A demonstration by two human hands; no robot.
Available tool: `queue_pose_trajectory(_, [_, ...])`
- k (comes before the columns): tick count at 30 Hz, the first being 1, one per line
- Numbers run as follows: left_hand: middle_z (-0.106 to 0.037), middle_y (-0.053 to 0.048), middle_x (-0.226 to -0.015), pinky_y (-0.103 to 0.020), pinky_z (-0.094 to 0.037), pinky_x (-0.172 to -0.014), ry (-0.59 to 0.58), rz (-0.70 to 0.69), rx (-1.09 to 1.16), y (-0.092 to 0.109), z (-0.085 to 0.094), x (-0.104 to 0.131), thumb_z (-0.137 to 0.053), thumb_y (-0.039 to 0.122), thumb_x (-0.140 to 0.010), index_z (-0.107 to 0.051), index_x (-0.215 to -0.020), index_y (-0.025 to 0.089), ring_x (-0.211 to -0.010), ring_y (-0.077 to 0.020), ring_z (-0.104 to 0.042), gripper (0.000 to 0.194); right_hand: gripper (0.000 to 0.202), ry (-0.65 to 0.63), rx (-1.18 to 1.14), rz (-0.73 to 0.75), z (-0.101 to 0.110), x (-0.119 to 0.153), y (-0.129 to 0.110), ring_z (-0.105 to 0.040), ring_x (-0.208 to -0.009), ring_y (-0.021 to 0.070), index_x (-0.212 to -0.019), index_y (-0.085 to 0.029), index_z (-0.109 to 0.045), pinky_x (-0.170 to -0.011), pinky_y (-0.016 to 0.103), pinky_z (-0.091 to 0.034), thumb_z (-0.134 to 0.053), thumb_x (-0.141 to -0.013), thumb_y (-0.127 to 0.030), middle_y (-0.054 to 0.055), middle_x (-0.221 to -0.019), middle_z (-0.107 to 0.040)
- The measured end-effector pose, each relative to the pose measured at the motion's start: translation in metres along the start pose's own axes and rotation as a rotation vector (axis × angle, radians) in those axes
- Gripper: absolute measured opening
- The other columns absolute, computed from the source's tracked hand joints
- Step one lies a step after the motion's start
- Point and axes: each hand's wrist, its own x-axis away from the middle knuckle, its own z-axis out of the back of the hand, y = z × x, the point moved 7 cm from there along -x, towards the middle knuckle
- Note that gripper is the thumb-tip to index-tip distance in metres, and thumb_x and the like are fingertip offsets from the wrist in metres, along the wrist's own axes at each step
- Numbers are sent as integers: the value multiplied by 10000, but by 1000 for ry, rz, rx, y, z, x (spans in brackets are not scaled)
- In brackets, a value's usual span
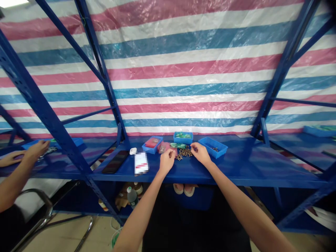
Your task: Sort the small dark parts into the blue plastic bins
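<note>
A pile of small brass-coloured metal parts lies on the blue table in front of me, too small to name exactly. My left hand is at the pile's left edge, its fingers closed around something dark that I cannot make out. On the pile's right side, my right hand has its fingertips pinched together at the parts; what they hold is hidden. Beyond the pile lie a pink bag and a green packet. A blue bin right of my right hand holds a few small parts.
Behind stand a blue bin with green packets and a blue bin with red packets. Left lie a white earphone case, a black phone and a blurred white pack. Another person's hands work at far left, past a blue post.
</note>
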Motion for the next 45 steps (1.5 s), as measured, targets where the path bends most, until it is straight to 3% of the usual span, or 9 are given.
queue_pose_trajectory(6, [-678,-38,-875,-277,-452,-809,-18,-199,-297,21,-17,-30,-429,315,-998,-656,-939,227,-884,-189,-628,251,250,28,-174,-68,-21,-11,-6,-667,-820,182,-1033,-203,-665,-728,294,-510,-502,-845,-226,43,-972,-734])
queue_pose_trajectory(10, [-632,-54,-1124,-304,-456,-950,-61,-327,-355,28,-34,-28,-467,302,-988,-628,-1129,254,-1132,-208,-551,219,260,-11,-142,-10,-27,-8,-14,-654,-963,195,-1059,-213,-660,-849,333,-515,-517,-843,-190,44,-1012,-729])
queue_pose_trajectory(13, [-607,-53,-1152,-308,-466,-957,-109,-368,-386,28,-39,-22,-478,294,-983,-614,-1171,263,-1158,-210,-523,235,237,-28,-82,3,-26,-2,-18,-627,-979,208,-1046,-214,-671,-890,350,-503,-530,-857,-187,49,-983,-724])
queue_pose_trajectory(19, [-607,-80,-1064,-338,-468,-944,-55,-280,-469,17,-35,-23,-458,208,-968,-658,-1070,220,-1063,-229,-529,225,261,80,193,29,2,-4,-15,-555,-1009,245,-1055,-185,-693,-913,363,-423,-466,-935,-228,90,-1014,-716])
queue_pose_trajectory(24, [-617,-85,-1025,-336,-465,-934,-24,-226,-483,9,-33,-26,-479,190,-950,-671,-1007,214,-1052,-236,-526,202,316,312,543,-208,38,1,10,-458,-1150,306,-1119,-178,-688,-980,477,-268,-421,-957,-225,129,-1120,-682])
queue_pose_trajectory(30, [-626,-91,-980,-345,-454,-919,-41,-160,-495,3,-32,-28,-485,193,-941,-677,-926,209,-1027,-249,-529,193,373,219,724,-271,22,8,12,-394,-1190,325,-1241,-173,-648,-960,476,-232,-463,-920,-211,161,-1264,-601])
queue_pose_trajectory(35, [-635,-85,-943,-341,-449,-908,-54,-134,-479,2,-32,-28,-497,200,-938,-678,-906,211,-1008,-247,-541,184,368,187,722,-256,22,9,6,-407,-1142,300,-1234,-187,-637,-949,439,-229,-466,-908,-200,146,-1223,-601])
queue_pose_trajectory(39, [-642,-90,-938,-345,-446,-915,-29,-145,-471,1,-31,-28,-449,254,-976,-680,-935,205,-996,-245,-552,239,314,292,803,-287,36,16,-7,-400,-1137,314,-1162,-147,-622,-949,453,-210,-466,-895,-202,173,-1176,-586])
queue_pose_trajectory(45, [-645,-83,-945,-335,-449,-912,-33,-139,-478,-1,-32,-29,-463,246,-967,-672,-925,203,-968,-233,-565,218,381,199,730,-457,38,20,15,-511,-964,271,-1162,-160,-611,-887,419,-269,-426,-845,-58,136,-994,-615])
